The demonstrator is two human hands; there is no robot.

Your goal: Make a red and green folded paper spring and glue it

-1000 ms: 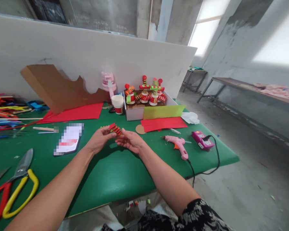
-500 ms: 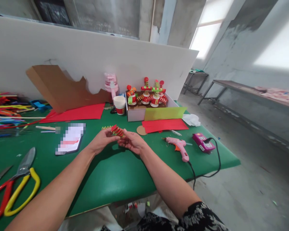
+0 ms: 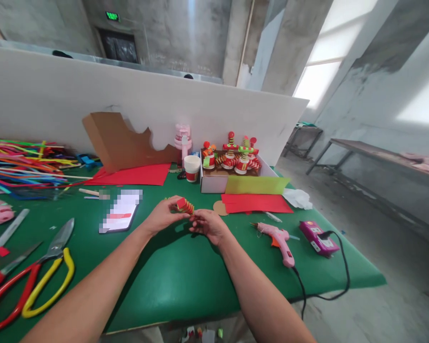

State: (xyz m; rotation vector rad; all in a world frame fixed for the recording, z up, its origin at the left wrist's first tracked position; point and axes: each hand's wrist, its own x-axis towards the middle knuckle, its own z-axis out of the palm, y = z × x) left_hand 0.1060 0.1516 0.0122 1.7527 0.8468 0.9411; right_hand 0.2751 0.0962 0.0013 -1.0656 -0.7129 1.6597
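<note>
Between my hands, above the green table, is a small red and yellow-green folded paper spring [image 3: 186, 206]. My left hand [image 3: 166, 214] pinches it at its left side, thumb below and fingers above. The fingers of my right hand [image 3: 209, 226] are closed at the spring's right end. A tan cardboard disc [image 3: 219, 208] and red paper strips [image 3: 257, 204] lie just beyond my right hand. To the left of my left hand lies a phone [image 3: 119, 214] with a blurred screen.
A pink glue gun [image 3: 277, 238] lies at the right beside a purple power socket [image 3: 319, 238], with black cords over the edge. Scissors [image 3: 53, 257] lie at the left. Paper figures stand in a white box [image 3: 212, 183], next to a paper cup [image 3: 192, 169] and brown cardboard [image 3: 125, 147].
The view has swung left and up, so things appear lower and further right. The paper spring has turned a little between my hands, its red end facing me more.
</note>
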